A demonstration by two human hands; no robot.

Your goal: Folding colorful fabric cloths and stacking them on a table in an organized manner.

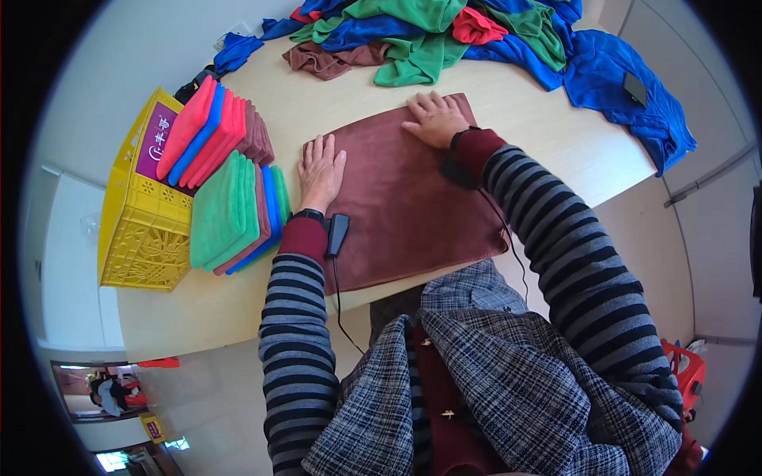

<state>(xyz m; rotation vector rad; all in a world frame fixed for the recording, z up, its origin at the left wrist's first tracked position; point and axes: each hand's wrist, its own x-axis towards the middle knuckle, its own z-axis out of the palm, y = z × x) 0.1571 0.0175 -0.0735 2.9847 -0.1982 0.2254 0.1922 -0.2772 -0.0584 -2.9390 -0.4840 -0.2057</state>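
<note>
A brown towel (pixel 397 190) lies spread out flat in front of me, its near edge at the table's front. My left hand (pixel 321 174) rests on its left edge with the fingers stretched forward. Toward the towel's far right corner, my right hand (pixel 435 120) lies flat with the fingers spread. Neither hand grips anything. A black device with a cable (pixel 337 236) sits at my left wrist, and another hangs at my right wrist, partly hidden under the sleeve.
Folded green towels (pixel 226 210) and folded red towels (pixel 226 131) stand in stacks at the left, with blue and brown ones among them. Beside them is a yellow crate (pixel 147 238). A heap of crumpled cloths (pixel 421 36) covers the table's far side, and blue cloth (pixel 611 87) hangs over the right edge.
</note>
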